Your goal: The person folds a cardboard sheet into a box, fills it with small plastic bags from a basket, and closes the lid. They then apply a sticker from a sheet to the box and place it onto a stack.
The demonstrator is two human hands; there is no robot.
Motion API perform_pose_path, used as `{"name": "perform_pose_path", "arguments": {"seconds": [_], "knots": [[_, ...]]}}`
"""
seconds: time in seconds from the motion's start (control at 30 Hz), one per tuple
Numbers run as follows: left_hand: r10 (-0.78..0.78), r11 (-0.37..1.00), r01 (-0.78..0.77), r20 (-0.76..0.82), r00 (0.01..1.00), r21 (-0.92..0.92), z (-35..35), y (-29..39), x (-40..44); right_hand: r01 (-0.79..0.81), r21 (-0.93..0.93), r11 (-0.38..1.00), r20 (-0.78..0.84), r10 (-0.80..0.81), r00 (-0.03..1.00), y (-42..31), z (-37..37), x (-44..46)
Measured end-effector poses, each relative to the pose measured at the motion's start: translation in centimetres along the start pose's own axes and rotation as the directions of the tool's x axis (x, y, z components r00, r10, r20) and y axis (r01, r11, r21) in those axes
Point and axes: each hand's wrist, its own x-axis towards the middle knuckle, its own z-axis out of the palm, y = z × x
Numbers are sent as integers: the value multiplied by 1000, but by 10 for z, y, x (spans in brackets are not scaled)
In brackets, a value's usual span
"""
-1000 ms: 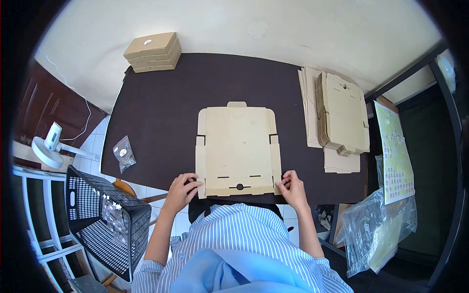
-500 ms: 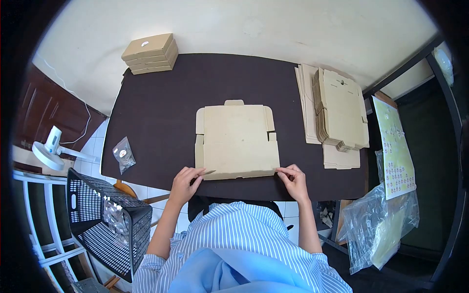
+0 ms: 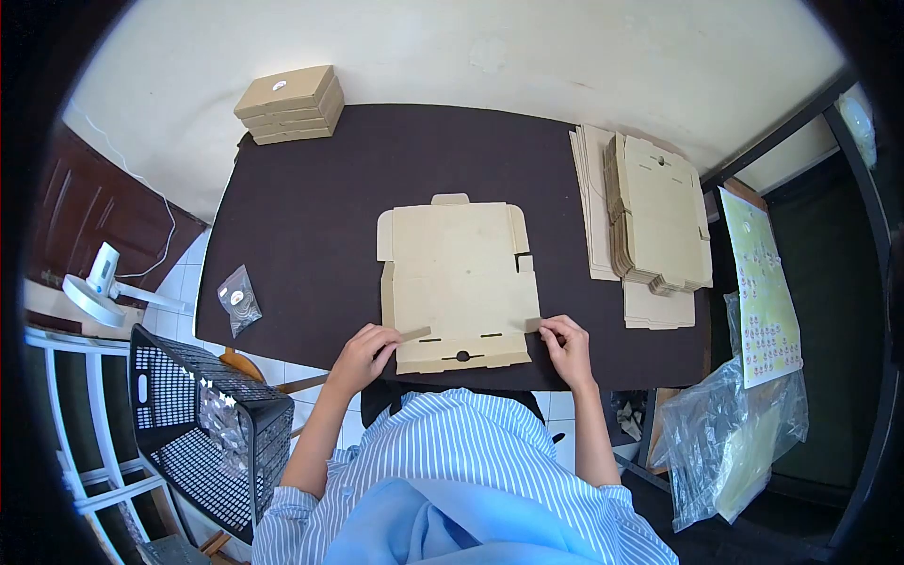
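Note:
An unfolded cardboard box blank (image 3: 461,268) lies on the dark table in front of me, its tab pointing away. Its near panel, with a round hole and slots, lies towards my body. At the near left corner my left hand (image 3: 364,358) pinches a side flap, which is bent up and inward. On the other side my right hand (image 3: 567,350) has its fingers closed on the near right side flap, also raised. Both hands rest close to the near edge of the table.
Folded boxes (image 3: 290,104) are stacked at the back left. Flat cardboard blanks (image 3: 659,212) are piled on the right. A small plastic bag (image 3: 239,299) lies at the left. Beside the table are a black basket (image 3: 212,424), a white fan (image 3: 96,282) and a hanging printed sheet (image 3: 761,287).
The near panel tipped up and now lies back down towards me. Both hands have moved slightly inward and up from the lower corners, and the near side flaps are now bent up.

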Motion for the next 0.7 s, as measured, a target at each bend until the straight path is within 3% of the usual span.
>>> {"name": "perform_pose_path", "arguments": {"seconds": [0.17,0.23,0.37,0.5,0.7], "knots": [[13,999,-16,81,997,38,-8,5,0,119,-72,990,-1,-119,993,-20,5,1],[18,999,-23,120,993,40,-12,8,0,371,-223,902,142,-346,927,-23,3,2],[58,995,-75,211,976,73,-19,11,0,484,-224,846,299,-414,860,-27,1,3],[74,988,-101,219,973,115,-16,9,-1,498,-265,826,408,-372,833,-37,-10,7],[111,982,-134,166,980,134,-6,-1,-1,488,-204,848,354,-401,845,-30,-5,7]]}}
